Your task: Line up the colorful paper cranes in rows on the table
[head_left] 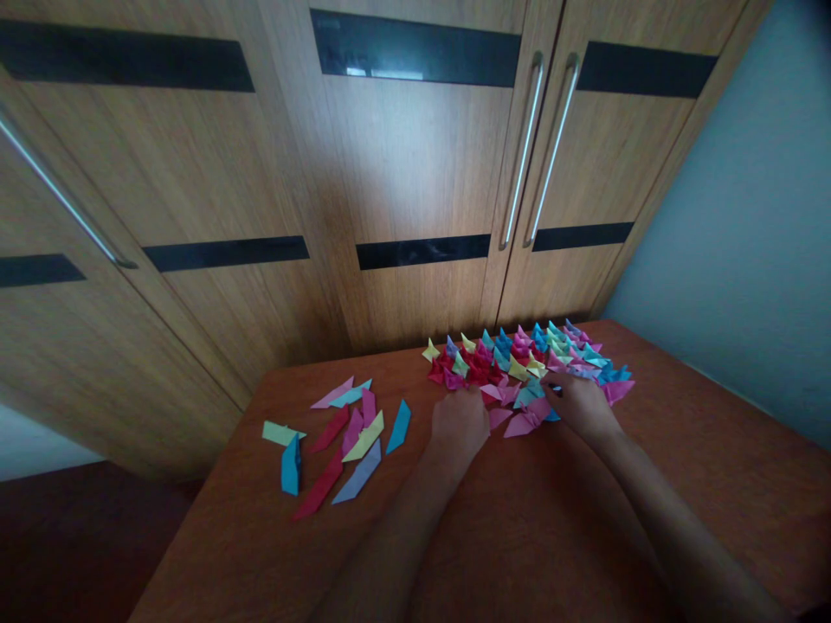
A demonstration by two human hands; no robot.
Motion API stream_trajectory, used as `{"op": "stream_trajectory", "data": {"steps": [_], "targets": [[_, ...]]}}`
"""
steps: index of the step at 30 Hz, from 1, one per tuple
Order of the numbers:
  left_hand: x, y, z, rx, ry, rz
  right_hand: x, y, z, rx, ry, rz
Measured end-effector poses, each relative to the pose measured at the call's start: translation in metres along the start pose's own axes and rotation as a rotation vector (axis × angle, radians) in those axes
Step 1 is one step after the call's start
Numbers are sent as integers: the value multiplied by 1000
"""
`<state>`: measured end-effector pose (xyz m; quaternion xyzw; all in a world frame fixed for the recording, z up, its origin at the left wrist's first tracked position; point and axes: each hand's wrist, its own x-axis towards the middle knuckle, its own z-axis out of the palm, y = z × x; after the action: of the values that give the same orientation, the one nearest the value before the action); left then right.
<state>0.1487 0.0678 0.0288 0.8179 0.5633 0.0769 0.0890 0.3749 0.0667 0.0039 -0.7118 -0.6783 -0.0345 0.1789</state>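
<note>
My left hand (460,421) is closed, back upward, at the front left of a dense group of pointed folded-paper stars (484,368). Its fingertips are hidden behind the knuckles, close to pink paper points. My right hand (582,405) has thumb and fingers drawn together at the group's front right, beside a teal folded-paper star (529,394). What either hand grips, if anything, cannot be made out. Between them lies a larger pink folded-paper star (529,419). The group mixes red, pink, blue, teal, yellow and lilac pieces.
Several flat folded-paper strips, among them a yellow strip (364,437) and a blue strip (398,427), lie scattered at the left of the brown table (519,536). Behind the table stands a wooden wardrobe (415,173) with metal handles. A pale wall (746,242) rises at right.
</note>
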Motion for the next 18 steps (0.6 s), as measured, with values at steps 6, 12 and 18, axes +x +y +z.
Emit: {"op": "stream_trajectory", "data": {"steps": [6,12,18], "targets": [[-2,-3,1,-41,4,5,-6,-10,-1,141,-15,-32],[-7,-9,-1,-64,29,-1,-10,-24,-7,244,17,-36],[-18,-18,-9,-90,45,-15,-12,-39,-10,319,32,-61]]}}
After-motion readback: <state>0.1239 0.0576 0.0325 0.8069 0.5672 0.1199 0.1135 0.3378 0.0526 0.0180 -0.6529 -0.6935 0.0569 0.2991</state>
